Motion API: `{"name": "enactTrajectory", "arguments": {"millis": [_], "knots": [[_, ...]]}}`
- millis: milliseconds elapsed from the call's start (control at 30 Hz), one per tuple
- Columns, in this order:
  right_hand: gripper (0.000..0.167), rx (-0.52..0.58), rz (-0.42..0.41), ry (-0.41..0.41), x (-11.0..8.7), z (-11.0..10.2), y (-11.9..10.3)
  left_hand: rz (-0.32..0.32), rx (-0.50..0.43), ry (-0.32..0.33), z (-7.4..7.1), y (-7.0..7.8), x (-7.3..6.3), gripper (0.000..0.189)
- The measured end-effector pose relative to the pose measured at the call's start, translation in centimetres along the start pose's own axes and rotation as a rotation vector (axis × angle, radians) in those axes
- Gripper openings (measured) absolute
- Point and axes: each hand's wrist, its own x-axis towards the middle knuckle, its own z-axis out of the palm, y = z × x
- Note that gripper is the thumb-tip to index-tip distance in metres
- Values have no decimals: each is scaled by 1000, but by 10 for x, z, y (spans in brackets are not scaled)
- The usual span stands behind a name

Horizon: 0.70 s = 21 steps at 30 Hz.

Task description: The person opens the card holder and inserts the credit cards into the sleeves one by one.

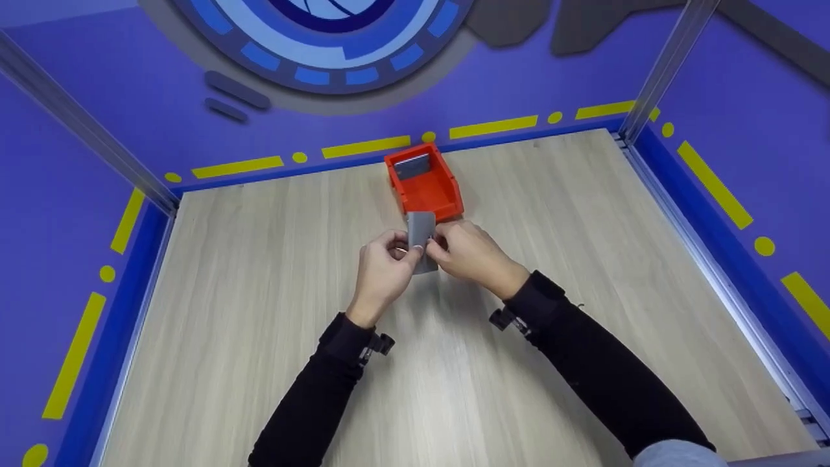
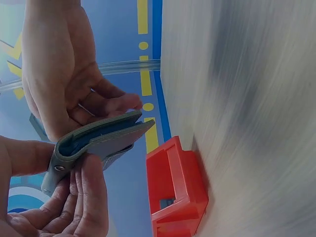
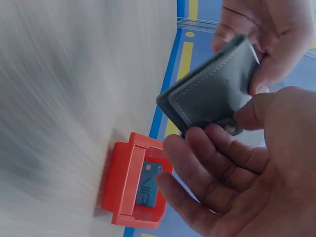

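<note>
A small grey leather wallet (image 1: 421, 228) with pale stitching is held up between both hands, just in front of the red bin (image 1: 430, 188). The left hand (image 1: 385, 267) pinches the wallet between thumb and fingers. From the other side the right hand (image 1: 476, 254) grips its edge, thumb and fingers close to the metal snap (image 3: 230, 129) on a short strap. In the left wrist view the wallet (image 2: 101, 140) appears edge-on, its folded layers slightly parted. Inside the bin a dark card (image 3: 148, 184) with "VIP" lettering leans on the wall.
The bin stands on a wood-grain table (image 1: 272, 311) near its back edge. Blue-purple panels (image 1: 84, 130) with yellow markings enclose the back and sides, joined by metal corner posts (image 1: 671, 65).
</note>
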Motion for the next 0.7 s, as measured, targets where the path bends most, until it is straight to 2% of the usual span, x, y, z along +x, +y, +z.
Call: {"name": "enactTrajectory", "arguments": {"millis": [200,367,700], "knots": [[22,-1,-87,35,0,2,2,2,-9,8,-2,-1,1,15],[22,4,-132,46,1,3,4,-22,-42,15,-3,-2,-1,15],[24,152,-126,8,2,-5,12,-41,-47,9,-10,1,3,19]]}}
